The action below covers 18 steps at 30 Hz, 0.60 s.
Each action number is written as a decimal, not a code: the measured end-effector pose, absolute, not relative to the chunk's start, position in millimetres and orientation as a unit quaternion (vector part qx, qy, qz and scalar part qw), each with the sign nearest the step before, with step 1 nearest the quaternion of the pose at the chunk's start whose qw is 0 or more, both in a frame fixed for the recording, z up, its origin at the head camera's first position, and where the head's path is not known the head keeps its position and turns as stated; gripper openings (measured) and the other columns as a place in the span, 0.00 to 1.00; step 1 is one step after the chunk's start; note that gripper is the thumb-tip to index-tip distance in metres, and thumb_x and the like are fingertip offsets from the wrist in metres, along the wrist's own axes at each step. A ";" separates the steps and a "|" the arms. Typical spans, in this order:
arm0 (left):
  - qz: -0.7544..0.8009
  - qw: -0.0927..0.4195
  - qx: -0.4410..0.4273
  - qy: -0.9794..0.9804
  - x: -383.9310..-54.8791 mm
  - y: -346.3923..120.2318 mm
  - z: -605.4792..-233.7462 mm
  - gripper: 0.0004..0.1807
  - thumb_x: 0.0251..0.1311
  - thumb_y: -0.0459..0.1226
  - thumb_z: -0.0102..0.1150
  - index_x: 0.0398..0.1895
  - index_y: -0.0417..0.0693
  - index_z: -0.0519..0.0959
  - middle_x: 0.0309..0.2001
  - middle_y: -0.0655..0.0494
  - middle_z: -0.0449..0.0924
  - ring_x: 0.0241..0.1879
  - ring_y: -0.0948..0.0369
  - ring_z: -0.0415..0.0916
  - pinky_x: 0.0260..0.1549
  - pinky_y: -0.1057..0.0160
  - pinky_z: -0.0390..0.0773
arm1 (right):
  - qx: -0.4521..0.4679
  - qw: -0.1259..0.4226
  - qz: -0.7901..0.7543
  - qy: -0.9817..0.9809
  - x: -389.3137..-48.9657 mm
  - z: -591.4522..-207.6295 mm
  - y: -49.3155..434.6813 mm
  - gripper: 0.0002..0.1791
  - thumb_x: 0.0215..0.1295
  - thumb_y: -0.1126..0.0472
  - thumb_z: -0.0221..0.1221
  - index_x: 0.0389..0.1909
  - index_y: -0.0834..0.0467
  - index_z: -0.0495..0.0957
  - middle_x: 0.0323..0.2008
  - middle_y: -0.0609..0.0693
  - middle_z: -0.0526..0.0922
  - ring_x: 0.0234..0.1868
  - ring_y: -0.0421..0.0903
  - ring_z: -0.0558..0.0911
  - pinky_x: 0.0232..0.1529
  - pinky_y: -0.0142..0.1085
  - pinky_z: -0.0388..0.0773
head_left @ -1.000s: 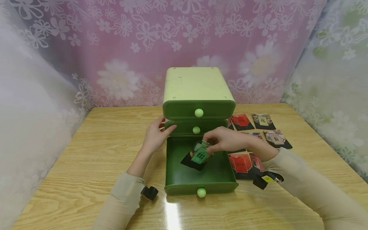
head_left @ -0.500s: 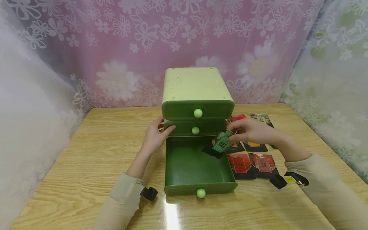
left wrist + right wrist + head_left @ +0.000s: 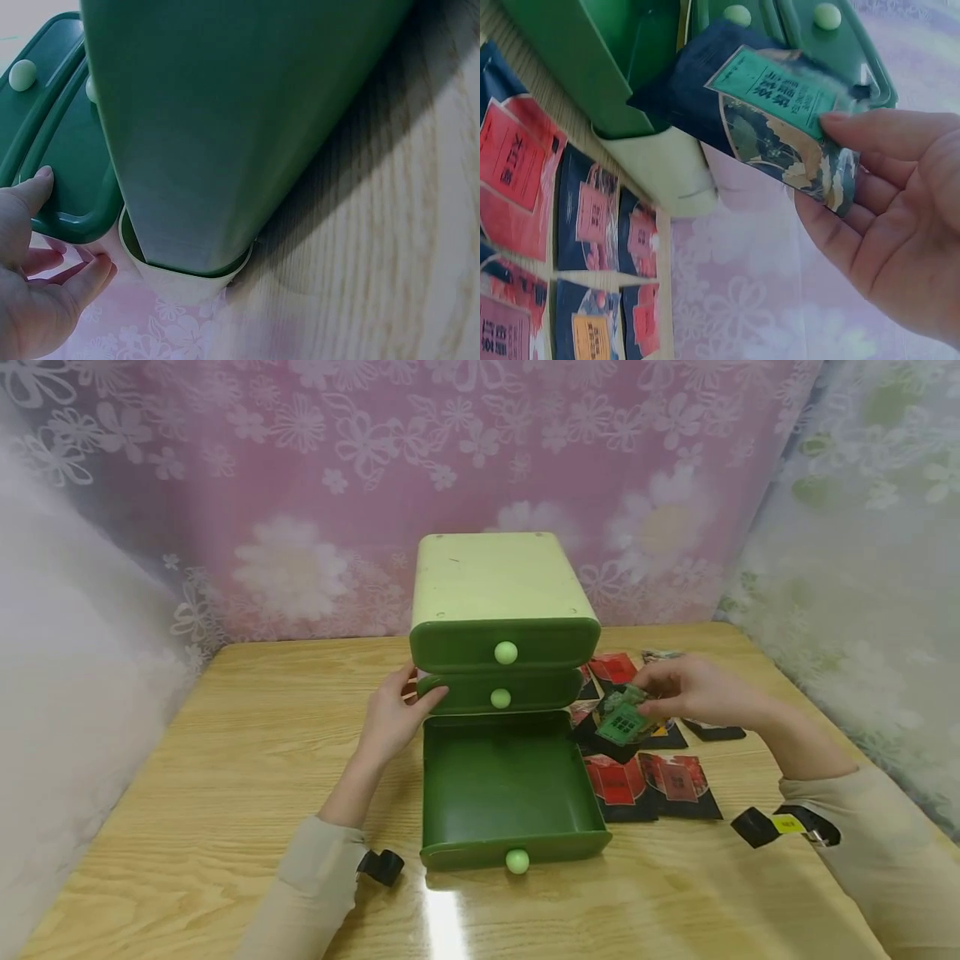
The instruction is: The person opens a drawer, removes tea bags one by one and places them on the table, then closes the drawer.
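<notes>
My right hand (image 3: pixel 697 697) pinches a dark tea packet (image 3: pixel 621 725) with a green label by one end. Thumb on the label side and fingers beneath it show in the right wrist view, where the packet (image 3: pixel 772 112) is tilted. It is held above the other packets, right of the cabinet. My left hand (image 3: pixel 393 710) grips the left edge of the green drawer cabinet (image 3: pixel 502 577). Its thumb lies on the front of the middle drawer (image 3: pixel 465 689), with the fingers along the side. Below, the bottom drawer (image 3: pixel 510 785) is pulled out with nothing visible inside.
Several tea packets lie in rows right of the cabinet, including a red one (image 3: pixel 618 789) and a pink-labelled one (image 3: pixel 678 785). The top drawer (image 3: pixel 457 647) is closed. The wooden table (image 3: pixel 262 760) stands before a floral curtain (image 3: pixel 337 485).
My right hand has carried the green-labelled tea packet rightward out of the bottom drawer to above the packets on the table. My left hand has stayed at the cabinet's edge.
</notes>
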State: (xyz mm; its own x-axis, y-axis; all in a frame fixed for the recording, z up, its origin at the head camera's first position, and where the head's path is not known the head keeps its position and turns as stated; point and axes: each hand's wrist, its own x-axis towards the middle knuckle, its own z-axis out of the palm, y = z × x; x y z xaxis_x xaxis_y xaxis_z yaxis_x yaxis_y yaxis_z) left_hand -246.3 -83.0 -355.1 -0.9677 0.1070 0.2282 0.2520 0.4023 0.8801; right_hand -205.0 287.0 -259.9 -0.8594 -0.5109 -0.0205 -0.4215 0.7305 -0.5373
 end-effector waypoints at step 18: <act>-0.531 0.068 -0.120 -0.836 -244.8 -83.8 -354.7 0.36 0.58 0.48 0.61 0.66 0.43 0.63 0.59 0.47 0.68 0.56 0.50 0.69 0.53 0.56 0.72 | -0.195 0.158 -0.258 0.933 -211.2 -273.5 332.7 0.12 0.62 0.68 0.56 0.45 0.67 0.78 0.42 0.56 0.80 0.31 0.42 0.79 0.31 0.37 0.78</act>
State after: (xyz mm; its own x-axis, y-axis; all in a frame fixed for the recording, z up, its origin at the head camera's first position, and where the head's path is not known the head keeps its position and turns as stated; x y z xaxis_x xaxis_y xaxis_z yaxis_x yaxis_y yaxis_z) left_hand -244.8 -83.8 -354.7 -0.9620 0.1292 0.2405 0.2726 0.4077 0.8715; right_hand -211.2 332.7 -273.5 -0.8740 -0.4451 -0.1948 -0.2818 0.7911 -0.5430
